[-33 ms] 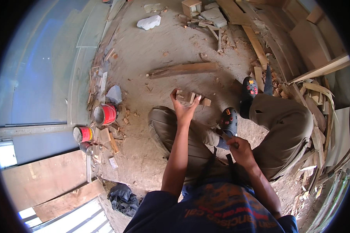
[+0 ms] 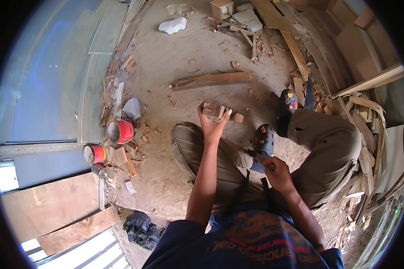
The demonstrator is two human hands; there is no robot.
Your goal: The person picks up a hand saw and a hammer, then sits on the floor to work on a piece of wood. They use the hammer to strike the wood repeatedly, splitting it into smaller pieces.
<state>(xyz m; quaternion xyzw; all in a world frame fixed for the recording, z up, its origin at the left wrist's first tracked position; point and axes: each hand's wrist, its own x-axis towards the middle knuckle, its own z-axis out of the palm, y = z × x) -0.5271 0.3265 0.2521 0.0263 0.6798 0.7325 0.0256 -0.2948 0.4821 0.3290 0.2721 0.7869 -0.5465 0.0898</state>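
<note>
My left hand (image 2: pixel 214 127) is closed round a small rough wood block (image 2: pixel 212 110), thumb on its right side and fingers on its left. It is held above the dirt floor, beyond my bent left knee. Just right of the thumb shows another small wood piece (image 2: pixel 238 117); whether it touches the block I cannot tell. Near my lap, my right hand (image 2: pixel 279 174) is wrapped round the brownish handle of a slim tool (image 2: pixel 259 157). Its end points up and left toward my shoe (image 2: pixel 264 141), and the fist hides part of it.
A long timber (image 2: pixel 211 80) lies on the floor ahead. On the left stand red paint cans (image 2: pixel 126 131) among wood scraps, with a black plastic bag (image 2: pixel 141 227) nearer. Boards and splinters (image 2: pixel 368 134) pile up on the right. A white stone (image 2: pixel 172 26) lies farther off.
The wood block has turned slightly in my left hand, and its pale edge sits differently beside the thumb. My right hand has barely moved.
</note>
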